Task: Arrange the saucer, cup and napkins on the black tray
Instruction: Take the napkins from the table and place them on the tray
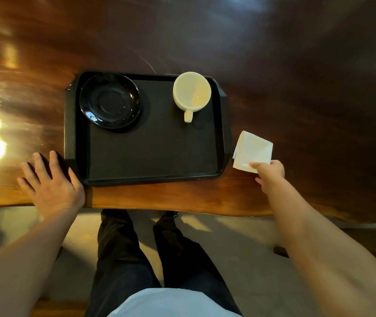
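The black tray (150,152) lies on the wooden table in front of me. A glossy black saucer (110,100) sits in its far left corner. A cream cup (192,92) stands upright in the far right corner, empty, handle pointing toward me. White folded napkins (252,151) are just off the tray's right edge, pinched at their near corner by my right hand (270,175). My left hand (50,183) lies flat on the table with fingers spread, its thumb against the tray's near left corner.
The polished wooden table (296,76) stretches far beyond the tray, with bright glare at the left. Its near edge runs just below the tray. My legs in dark trousers and the floor show under it.
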`<state>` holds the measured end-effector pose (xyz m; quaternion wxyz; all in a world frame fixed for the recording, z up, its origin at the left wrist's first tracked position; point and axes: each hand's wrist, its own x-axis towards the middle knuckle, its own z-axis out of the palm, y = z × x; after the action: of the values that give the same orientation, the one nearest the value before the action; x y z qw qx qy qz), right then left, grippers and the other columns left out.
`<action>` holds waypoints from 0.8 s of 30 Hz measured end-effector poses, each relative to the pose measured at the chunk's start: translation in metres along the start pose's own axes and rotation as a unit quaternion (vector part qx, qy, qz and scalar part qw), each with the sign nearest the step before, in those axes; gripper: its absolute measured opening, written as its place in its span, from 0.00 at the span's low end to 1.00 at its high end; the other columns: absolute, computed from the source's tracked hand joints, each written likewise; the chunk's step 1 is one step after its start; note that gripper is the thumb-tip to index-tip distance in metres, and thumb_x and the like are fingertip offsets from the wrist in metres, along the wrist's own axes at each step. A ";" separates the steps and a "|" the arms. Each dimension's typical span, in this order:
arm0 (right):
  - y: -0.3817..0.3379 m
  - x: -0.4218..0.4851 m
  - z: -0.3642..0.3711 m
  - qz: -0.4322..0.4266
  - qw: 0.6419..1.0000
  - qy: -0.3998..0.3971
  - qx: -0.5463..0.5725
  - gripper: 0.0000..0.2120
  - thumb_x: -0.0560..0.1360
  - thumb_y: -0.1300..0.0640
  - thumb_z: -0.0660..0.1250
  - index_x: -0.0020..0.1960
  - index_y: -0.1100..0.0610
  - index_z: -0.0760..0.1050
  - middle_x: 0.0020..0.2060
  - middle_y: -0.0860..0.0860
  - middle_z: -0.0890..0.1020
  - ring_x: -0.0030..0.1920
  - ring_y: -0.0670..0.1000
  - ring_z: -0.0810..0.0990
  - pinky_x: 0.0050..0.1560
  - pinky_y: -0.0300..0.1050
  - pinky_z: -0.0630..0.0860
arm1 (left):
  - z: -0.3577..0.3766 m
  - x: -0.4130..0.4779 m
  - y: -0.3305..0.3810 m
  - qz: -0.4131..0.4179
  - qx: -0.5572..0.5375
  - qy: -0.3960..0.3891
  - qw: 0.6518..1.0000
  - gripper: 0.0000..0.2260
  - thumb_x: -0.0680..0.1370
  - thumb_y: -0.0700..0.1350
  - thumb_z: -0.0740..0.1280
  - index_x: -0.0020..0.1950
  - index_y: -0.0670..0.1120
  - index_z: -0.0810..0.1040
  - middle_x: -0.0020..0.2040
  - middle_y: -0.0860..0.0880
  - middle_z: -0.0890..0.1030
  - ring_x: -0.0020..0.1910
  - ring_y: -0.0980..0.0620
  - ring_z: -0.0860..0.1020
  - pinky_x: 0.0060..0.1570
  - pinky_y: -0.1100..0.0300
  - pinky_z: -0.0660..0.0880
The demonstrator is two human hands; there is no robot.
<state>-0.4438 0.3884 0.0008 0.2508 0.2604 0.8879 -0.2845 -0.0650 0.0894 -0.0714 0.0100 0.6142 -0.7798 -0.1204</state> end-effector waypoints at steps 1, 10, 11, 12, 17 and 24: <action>0.001 -0.002 0.000 -0.003 1.000 0.008 0.005 0.22 0.74 0.59 0.75 0.64 0.56 0.71 0.60 0.56 0.77 0.50 0.54 0.76 0.55 0.50 0.82 | 0.000 0.000 0.001 -0.006 -0.003 0.003 1.000 0.26 0.83 0.51 0.56 0.81 0.50 0.57 0.83 0.42 0.55 0.82 0.37 0.49 0.79 0.37 0.44; -0.003 -0.012 -0.013 0.003 0.980 -0.054 0.192 0.06 0.78 0.63 0.68 0.52 0.54 0.75 0.57 0.53 0.79 0.60 0.57 0.80 0.54 0.52 0.83 | -0.002 0.003 0.014 -0.043 -0.030 0.013 0.999 0.23 0.83 0.46 0.58 0.78 0.48 0.63 0.82 0.41 0.59 0.82 0.36 0.51 0.78 0.35 0.44; -0.004 -0.013 -0.016 0.013 0.969 -0.081 0.231 0.07 0.79 0.64 0.68 0.51 0.53 0.75 0.58 0.54 0.79 0.60 0.57 0.80 0.57 0.54 0.82 | -0.002 0.004 0.016 -0.048 -0.034 0.015 0.998 0.22 0.83 0.45 0.58 0.77 0.48 0.64 0.81 0.41 0.59 0.82 0.36 0.51 0.77 0.34 0.45; -0.005 -0.014 -0.019 0.021 0.954 -0.110 0.277 0.08 0.78 0.65 0.67 0.53 0.53 0.75 0.60 0.55 0.78 0.61 0.57 0.79 0.59 0.55 0.81 | -0.002 0.005 0.018 -0.054 -0.038 0.017 0.998 0.21 0.83 0.45 0.58 0.77 0.47 0.65 0.81 0.41 0.60 0.82 0.36 0.51 0.77 0.34 0.45; -0.016 -0.035 -0.028 0.080 0.817 -0.204 0.534 0.22 0.75 0.70 0.69 0.67 0.56 0.71 0.63 0.59 0.79 0.61 0.60 0.81 0.56 0.54 0.83 | -0.005 0.008 0.029 -0.086 -0.055 0.027 0.994 0.18 0.83 0.44 0.56 0.74 0.45 0.68 0.80 0.40 0.63 0.81 0.35 0.53 0.77 0.32 0.46; -0.014 -0.108 0.011 0.087 0.834 -0.381 0.390 0.22 0.73 0.72 0.67 0.64 0.56 0.74 0.62 0.58 0.80 0.62 0.60 0.80 0.53 0.53 0.84 | -0.006 0.007 0.029 -0.078 -0.051 0.033 0.995 0.18 0.83 0.43 0.57 0.74 0.45 0.68 0.79 0.40 0.63 0.81 0.35 0.54 0.77 0.32 0.46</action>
<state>-0.3691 0.3365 0.0624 0.4705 0.2833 0.5117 -0.6607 -0.0936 0.0877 -0.0605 0.0576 0.6753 -0.7217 -0.1405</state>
